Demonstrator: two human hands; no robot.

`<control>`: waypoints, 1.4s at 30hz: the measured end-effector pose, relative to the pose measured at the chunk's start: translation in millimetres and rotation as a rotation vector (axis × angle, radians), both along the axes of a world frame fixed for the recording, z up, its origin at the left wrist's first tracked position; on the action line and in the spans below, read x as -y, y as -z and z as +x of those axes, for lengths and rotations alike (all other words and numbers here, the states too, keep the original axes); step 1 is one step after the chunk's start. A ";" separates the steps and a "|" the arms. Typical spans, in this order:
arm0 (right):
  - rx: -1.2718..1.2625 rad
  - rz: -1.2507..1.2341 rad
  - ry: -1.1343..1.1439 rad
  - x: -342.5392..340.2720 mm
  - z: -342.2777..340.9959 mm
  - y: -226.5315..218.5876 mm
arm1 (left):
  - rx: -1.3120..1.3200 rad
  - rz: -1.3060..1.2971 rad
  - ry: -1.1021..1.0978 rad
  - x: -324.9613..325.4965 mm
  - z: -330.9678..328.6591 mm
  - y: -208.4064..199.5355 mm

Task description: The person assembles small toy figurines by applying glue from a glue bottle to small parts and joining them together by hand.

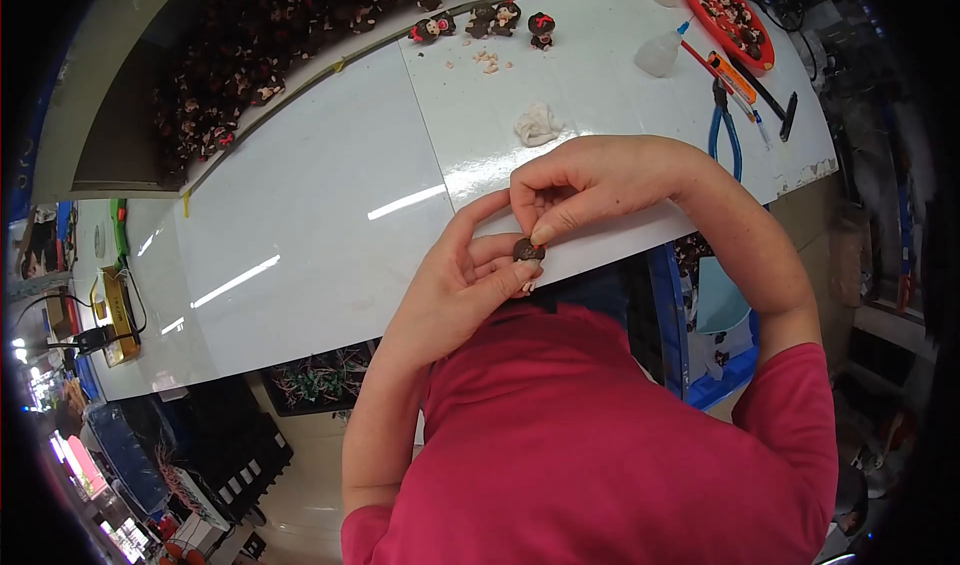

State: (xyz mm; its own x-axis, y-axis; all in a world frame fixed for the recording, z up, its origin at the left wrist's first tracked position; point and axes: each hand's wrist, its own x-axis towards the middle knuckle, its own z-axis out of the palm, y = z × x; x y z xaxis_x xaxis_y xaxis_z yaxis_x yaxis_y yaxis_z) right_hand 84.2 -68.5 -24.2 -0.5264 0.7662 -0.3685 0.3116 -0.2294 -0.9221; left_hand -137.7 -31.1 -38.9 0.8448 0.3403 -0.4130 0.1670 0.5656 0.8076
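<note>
Gripping small, round-headed, brown plastic-looking figurine (527,252): L hand (468,277) clasps, R hand (588,181) pinches top; prob. light, stiff; hold head's 2 sides.

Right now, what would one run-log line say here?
left hand: holding small brown figurine | right hand: pinching at its edge | nearby: white wad, blue-handled pliers

small figurine (526,252), rounded and dark brown on top, pale below, partly covered, held between both hands (447,290)
</note>
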 end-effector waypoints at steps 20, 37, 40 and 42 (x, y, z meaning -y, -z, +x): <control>-0.004 -0.018 -0.006 -0.6 1.4 -1.6 | -0.008 0.010 0.000 0.5 1.2 0.7; -0.004 -0.008 0.002 -0.3 0.6 -2.1 | 0.008 0.006 -0.008 1.5 0.3 1.0; -0.002 -0.014 -0.002 -0.8 -0.1 -3.1 | 0.001 0.013 -0.014 1.6 -0.6 1.1; -0.004 -0.012 0.001 -0.2 0.1 -2.4 | 0.005 0.022 -0.021 2.6 -0.2 3.0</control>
